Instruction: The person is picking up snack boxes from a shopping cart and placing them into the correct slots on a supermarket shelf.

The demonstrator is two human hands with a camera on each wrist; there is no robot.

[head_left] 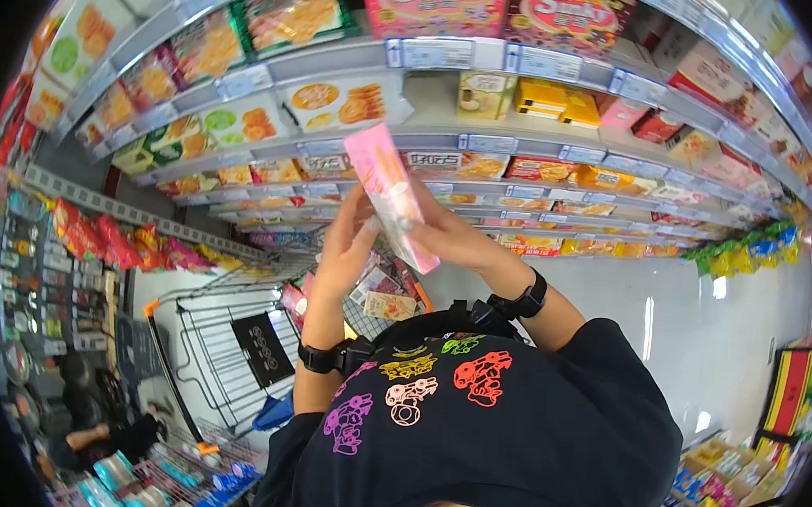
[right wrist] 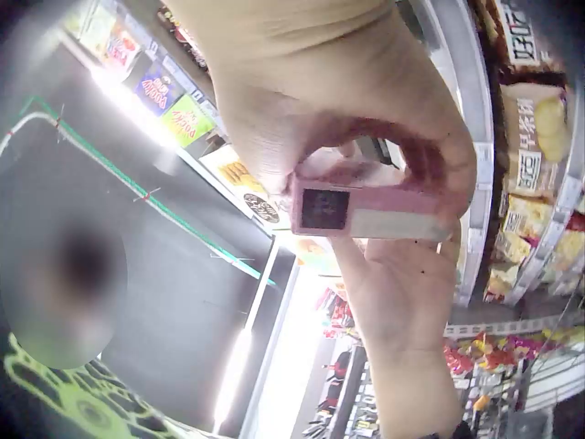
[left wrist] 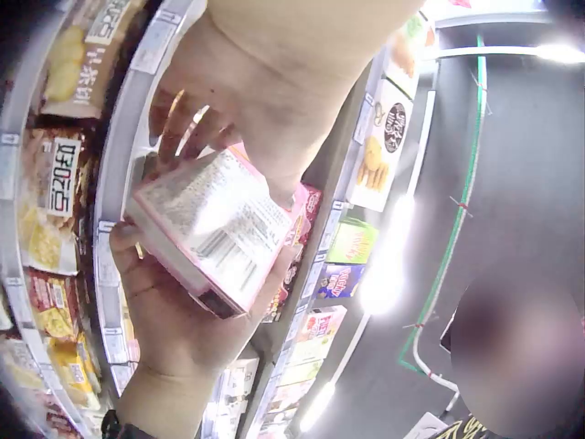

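Note:
A slim pink snack box (head_left: 382, 172) is held up in front of the shelves, tilted, between both hands. My left hand (head_left: 338, 249) grips its left side, and my right hand (head_left: 459, 238) holds the lower right side. In the left wrist view, the box's pale printed panel (left wrist: 224, 224) with a barcode shows between the hands. The right wrist view shows a narrow side of the box (right wrist: 384, 206), with a dark square at one end, the right hand's thumb and fingers curving around it.
Shelves with boxed and bagged biscuits (head_left: 296, 10) rise ahead. A wire shopping cart (head_left: 207, 334) with several packages (head_left: 390, 306) stands at left, below the hands. Red snack bags (head_left: 115, 238) hang further left. Shiny floor (head_left: 646, 317) stretches to the right.

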